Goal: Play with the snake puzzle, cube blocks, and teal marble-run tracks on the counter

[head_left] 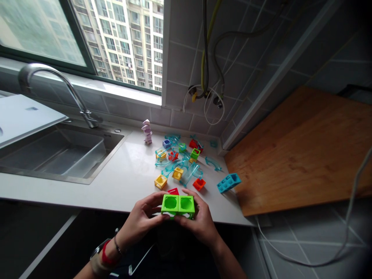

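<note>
A bright green double block (178, 204) with two round sockets is held over the front edge of the white counter (128, 174). My left hand (141, 220) grips its left end, and my right hand (200, 221) grips its right end and underside. Both hands have their fingers curled round it. Just beyond the green block lies a red piece (173, 191). Farther back is a scatter of small toy blocks: yellow cubes (161, 181), an orange cube (199, 183), a green cube (195, 154) and clear teal curved track pieces (190, 171).
A blue perforated block (228, 182) lies beside a wooden board (302, 155) on the right. A pale pink stacked tower (147, 131) stands near the tiled wall. The steel sink (55, 155) and faucet (58, 83) are at left. Hoses (207, 58) hang on the wall.
</note>
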### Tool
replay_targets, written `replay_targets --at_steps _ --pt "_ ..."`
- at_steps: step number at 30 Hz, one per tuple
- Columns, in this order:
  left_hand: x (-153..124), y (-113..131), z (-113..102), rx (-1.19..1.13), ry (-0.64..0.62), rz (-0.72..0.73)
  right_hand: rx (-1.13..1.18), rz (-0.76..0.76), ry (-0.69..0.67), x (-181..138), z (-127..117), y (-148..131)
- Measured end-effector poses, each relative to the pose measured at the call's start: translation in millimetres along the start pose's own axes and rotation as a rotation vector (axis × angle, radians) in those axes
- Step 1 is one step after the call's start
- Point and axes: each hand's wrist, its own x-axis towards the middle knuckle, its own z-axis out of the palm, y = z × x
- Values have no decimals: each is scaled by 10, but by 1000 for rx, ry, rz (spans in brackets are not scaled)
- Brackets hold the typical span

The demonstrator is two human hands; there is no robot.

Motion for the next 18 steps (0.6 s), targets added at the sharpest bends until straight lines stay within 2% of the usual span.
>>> replay_targets --at_steps 3,7,13,15,18 --pt "-5 -21 21 5 -13 -16 -91 -21 22 -32 -55 15" --pt "-4 -13 69 34 -62 -17 -249 -55 -20 -95 -132 42" --pt "22 -72 180 254 -156 60 -432 -128 -49 -235 -293 128" --pt "39 -128 217 324 -162 98 -465 -130 35 -271 -423 223" --pt "65 -185 262 406 -153 117 -519 -94 258 -290 -746 451"
